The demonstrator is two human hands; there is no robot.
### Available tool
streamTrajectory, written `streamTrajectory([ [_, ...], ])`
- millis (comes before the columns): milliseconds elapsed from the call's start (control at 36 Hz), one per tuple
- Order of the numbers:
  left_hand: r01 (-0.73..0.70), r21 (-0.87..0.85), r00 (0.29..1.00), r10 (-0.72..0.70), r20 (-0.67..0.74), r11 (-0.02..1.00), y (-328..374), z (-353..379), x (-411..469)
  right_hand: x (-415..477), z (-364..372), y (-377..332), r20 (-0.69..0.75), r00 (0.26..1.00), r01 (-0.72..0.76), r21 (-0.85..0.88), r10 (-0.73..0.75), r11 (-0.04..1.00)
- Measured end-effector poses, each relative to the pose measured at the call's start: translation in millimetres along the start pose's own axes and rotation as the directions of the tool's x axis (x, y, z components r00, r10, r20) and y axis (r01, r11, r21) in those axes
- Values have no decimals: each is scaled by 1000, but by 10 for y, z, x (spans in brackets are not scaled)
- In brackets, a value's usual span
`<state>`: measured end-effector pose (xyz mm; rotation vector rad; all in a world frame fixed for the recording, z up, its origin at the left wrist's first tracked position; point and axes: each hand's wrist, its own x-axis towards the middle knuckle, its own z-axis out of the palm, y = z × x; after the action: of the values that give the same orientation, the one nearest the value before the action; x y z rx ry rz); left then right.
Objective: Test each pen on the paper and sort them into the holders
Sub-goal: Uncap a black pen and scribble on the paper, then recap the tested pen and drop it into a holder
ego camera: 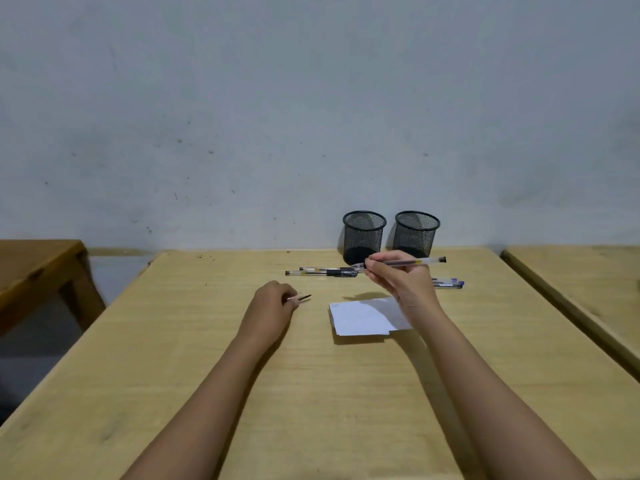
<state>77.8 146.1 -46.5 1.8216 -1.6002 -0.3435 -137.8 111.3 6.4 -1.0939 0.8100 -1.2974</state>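
Holders [364, 237] number two, paper [363, 317] one, hands two.

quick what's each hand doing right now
Left hand: closed on a pen cap.
Right hand: holding a pen above the paper.

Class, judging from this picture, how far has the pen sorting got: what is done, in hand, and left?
Done: little; both mesh holders look empty, though the paper carries faint marks. In hand: the right hand holds a pen above the table; the left hand holds what looks like its cap. Left: pens lying before the holders and behind the right hand.
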Motion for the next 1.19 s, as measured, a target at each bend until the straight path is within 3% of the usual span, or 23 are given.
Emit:
streamTrajectory([
  [56, 15, -197, 1000, -20, -22, 980, 76, -25, -26, -13, 11, -18, 1, 1000, 2, 6, -2, 1000],
  [139, 20, -485, 999, -36, -24, 874, 236, -60, -90, -34, 46, -42, 10, 1000, 2, 26, -2, 1000],
  [222, -4, -622, 1000, -8, -16, 783, 380, -112, -116, -57, 94, -61, 36, 999, 12, 9, -13, 1000],
  [611, -57, -650, 997, 79, 4, 758, 489, -225, -105, -83, 153, -101, 117, 993, 14, -33, -10, 999],
  [750, -53, -727, 993, 115, 36, 684, 554, -273, -136, -117, 132, -112, 201, 979, 17, -153, 14, 988],
  [944, -48, -810, 996, 92, 7, 584, 682, -256, -196, -194, 139, -199, 207, 976, 104, -153, -71, 983],
  [1194, -80, -795, 987, 162, 23, 601, 800, -257, -146, -202, 28, -272, 205, 975, 129, -182, -91, 975],
])
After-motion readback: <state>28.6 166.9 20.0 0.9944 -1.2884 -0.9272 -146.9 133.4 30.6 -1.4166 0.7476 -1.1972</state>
